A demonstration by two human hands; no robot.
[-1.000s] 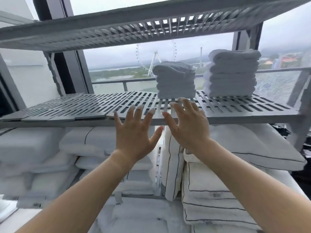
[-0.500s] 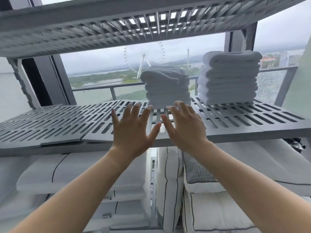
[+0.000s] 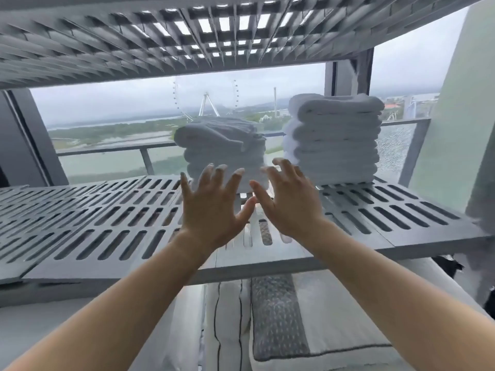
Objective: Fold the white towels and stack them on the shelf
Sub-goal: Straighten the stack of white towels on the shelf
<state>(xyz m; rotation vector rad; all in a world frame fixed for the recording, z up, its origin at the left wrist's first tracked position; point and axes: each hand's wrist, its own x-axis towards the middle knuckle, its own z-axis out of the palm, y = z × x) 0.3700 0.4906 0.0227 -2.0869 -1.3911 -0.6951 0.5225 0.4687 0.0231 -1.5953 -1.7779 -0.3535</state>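
Observation:
Two stacks of folded white towels stand on the grey slotted shelf (image 3: 107,218). The shorter stack (image 3: 222,145) is in the middle and the taller stack (image 3: 333,137) is to its right. My left hand (image 3: 214,207) and my right hand (image 3: 290,202) are held over the shelf with fingers spread, just in front of the shorter stack. The fingertips of both hands overlap its lower front, and I cannot tell whether they touch it. Neither hand holds anything.
A second slotted shelf (image 3: 134,38) hangs close overhead. White pillows (image 3: 308,317) with dark piping are packed under the towel shelf. A window with a railing lies behind the stacks. The left half of the towel shelf carries nothing.
Both hands have moved forward and up over the shelf to the front of the shorter stack. The view has risen, so the pillows below fill less of it.

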